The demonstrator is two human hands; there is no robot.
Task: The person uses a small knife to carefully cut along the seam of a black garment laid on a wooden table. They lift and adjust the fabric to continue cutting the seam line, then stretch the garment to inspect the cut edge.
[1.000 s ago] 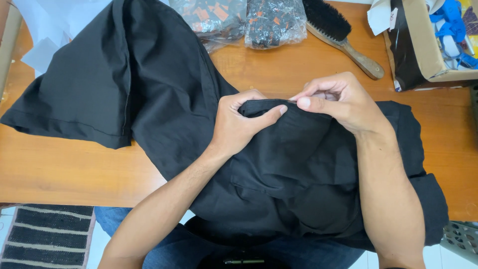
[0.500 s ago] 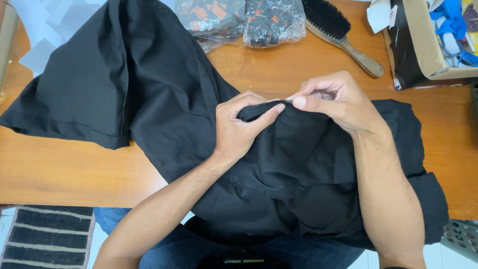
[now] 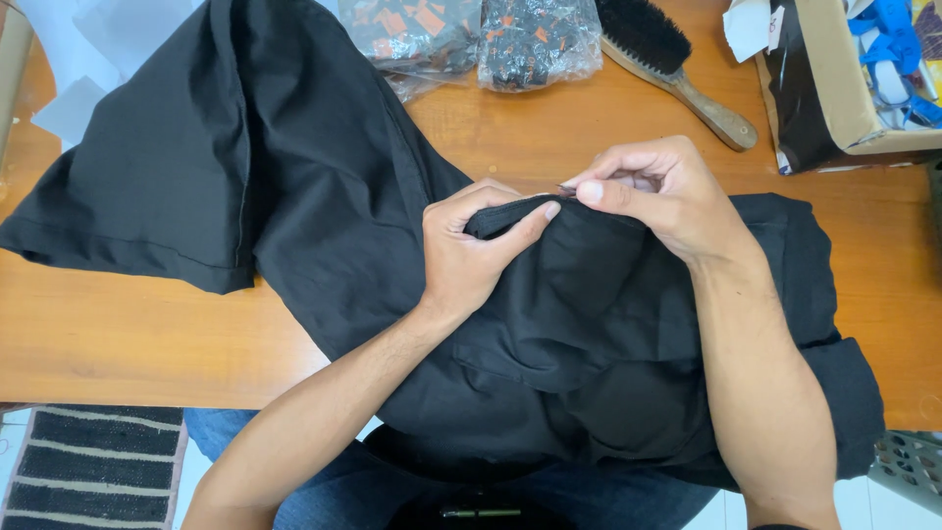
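Note:
A black garment [image 3: 294,186] lies spread over a wooden table [image 3: 118,334] and hangs off the near edge onto my lap. My left hand [image 3: 471,250] pinches a raised fold of the black cloth at the table's middle. My right hand [image 3: 653,191] grips the same fold from the right, thumb and forefinger pressed together at its top edge. The two hands almost touch at the fingertips. Something small and thin may be between my right fingertips, but it is too small to tell.
Two clear plastic bags [image 3: 471,39] of small dark and orange items lie at the back. A wooden-handled brush [image 3: 677,69] with black bristles sits beside them. A cardboard box [image 3: 854,79] stands at the back right. White paper [image 3: 69,59] lies back left. A striped rug [image 3: 88,466] covers the floor.
My left thumb has slid a little along the fold toward my right hand, and the pinched cloth is bunched tighter. The garment otherwise lies as before.

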